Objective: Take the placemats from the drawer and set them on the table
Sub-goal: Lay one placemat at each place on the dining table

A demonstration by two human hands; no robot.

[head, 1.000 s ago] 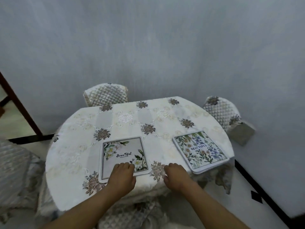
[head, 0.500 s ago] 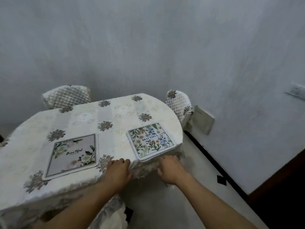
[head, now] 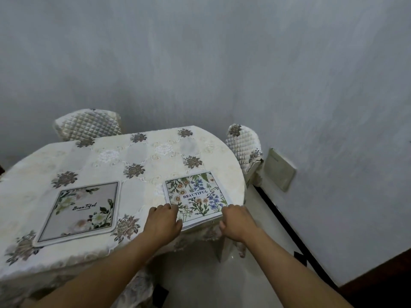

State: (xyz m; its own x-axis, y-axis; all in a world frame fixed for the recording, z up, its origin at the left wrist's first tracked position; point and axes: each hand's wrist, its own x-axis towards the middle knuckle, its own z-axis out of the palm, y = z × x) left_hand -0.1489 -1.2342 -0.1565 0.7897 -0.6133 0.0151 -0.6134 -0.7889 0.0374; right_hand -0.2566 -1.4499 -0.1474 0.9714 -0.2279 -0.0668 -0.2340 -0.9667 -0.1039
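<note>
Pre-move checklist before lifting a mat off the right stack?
1. Left hand on the stack's near left corner: ok.
2. Right hand on its near right corner: ok.
3. Floral BEAUTIFUL stack fully supported on the table: not ok, its near edge sits at the rim.
4. Grey Beautiful placemat lying flat, apart from the stack: ok.
5. Fingers separating only the top mat: cannot tell.
6. Number of mats in the stack: cannot tell; layered edges show, count unclear.
</note>
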